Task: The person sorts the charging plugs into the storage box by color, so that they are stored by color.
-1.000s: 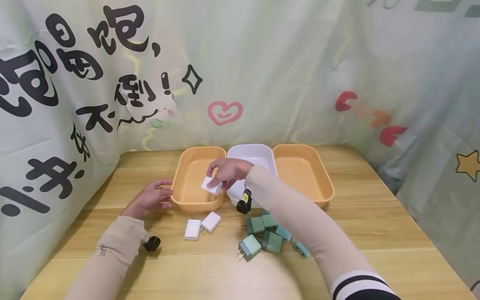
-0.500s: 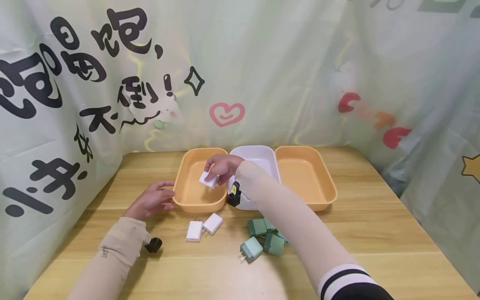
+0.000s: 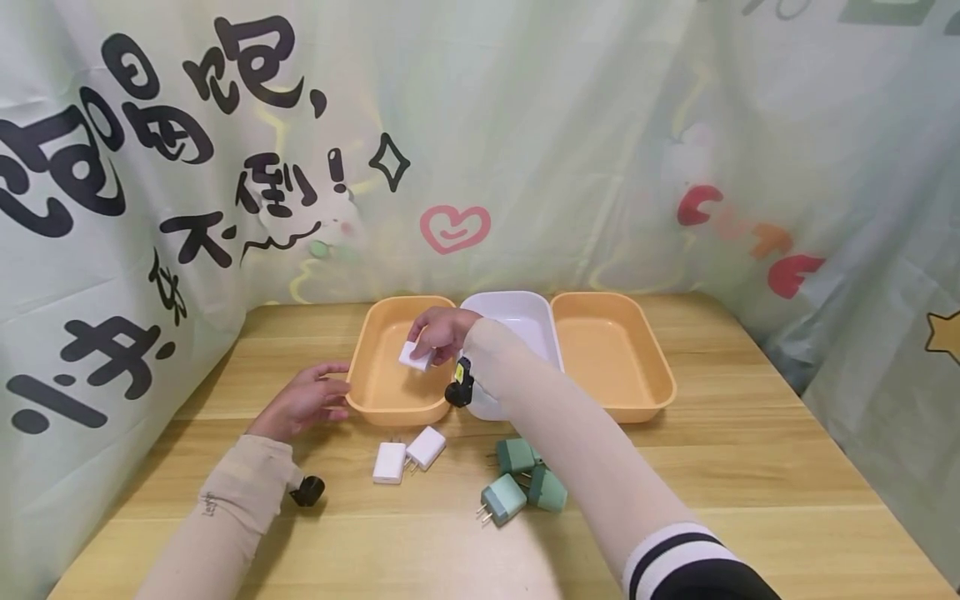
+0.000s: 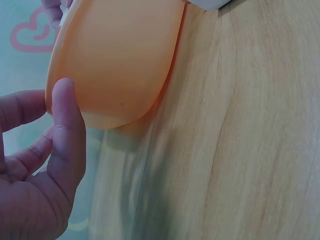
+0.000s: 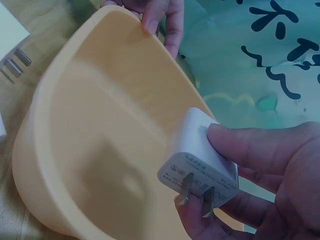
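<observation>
In the head view, my right hand (image 3: 444, 331) holds a white charger plug (image 3: 414, 357) above the left orange bin (image 3: 396, 415). The right wrist view shows thumb and fingers pinching the charger plug (image 5: 192, 142) by its sides, its two metal prongs tilted downward. My left hand (image 3: 303, 404) is at the bin's left side. Up close in the left wrist view, its thumb (image 4: 69, 125) lies against the bin wall (image 4: 120, 55) and the index finger meets the rim. Two more white charger plugs (image 3: 388, 462) lie on the table in front of this bin.
Right of the left bin stand a white bin (image 3: 517, 304) and a second orange bin (image 3: 656, 408). Several green charger plugs (image 3: 502, 498) lie in front of the white bin, partly hidden by the right forearm. A printed curtain (image 3: 570, 167) hangs behind the wooden table (image 3: 757, 500).
My right hand has carried the white charger plug slightly left and farther over the left bin, and the forearm now covers more green plugs. The left hand stays at the rim.
</observation>
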The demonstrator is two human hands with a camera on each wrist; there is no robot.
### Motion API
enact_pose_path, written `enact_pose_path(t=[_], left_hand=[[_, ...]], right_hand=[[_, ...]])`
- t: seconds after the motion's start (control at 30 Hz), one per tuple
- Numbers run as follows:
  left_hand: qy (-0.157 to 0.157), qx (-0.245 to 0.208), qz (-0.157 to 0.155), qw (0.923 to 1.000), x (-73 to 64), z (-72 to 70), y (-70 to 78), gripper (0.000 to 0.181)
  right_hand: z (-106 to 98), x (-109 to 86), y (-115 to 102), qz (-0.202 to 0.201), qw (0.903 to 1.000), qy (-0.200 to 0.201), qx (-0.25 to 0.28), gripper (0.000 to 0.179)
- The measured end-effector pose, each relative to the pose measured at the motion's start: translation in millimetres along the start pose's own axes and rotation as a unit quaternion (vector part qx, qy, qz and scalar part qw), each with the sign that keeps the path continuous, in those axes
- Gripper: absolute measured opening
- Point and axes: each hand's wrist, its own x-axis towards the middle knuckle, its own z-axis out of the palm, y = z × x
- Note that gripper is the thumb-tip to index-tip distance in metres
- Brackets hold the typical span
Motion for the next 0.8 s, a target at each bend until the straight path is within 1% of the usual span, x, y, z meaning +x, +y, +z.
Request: enact_pose_path(t=[0.1, 0.37, 0.57, 0.8], left_hand=[[0.001, -0.001, 0.0, 1.0, -0.4, -0.4, -0.3, 0.052], [0.0, -0.006, 0.0, 1.0, -0.8, -0.3, -0.6, 0.051], [0.001, -0.006, -0.003, 1.0, -0.9, 0.7, -0.8, 0.049], [-0.004, -0.004, 0.002, 1.0, -1.4, 0.7, 0.1, 0.05]], right_hand=[[0, 0.8, -1, -0.001, 1.0, 0.001, -0.003, 0.032], [-6, 1.7, 0, -0.003, 0.9984, 0.003, -0.056, 0.043], [-10, 1.1, -1, -0.001, 0.9984, -0.005, -0.056, 0.046], [-10, -6.7, -4, -0.009, 0.9986, -0.013, -0.051, 0.039]])
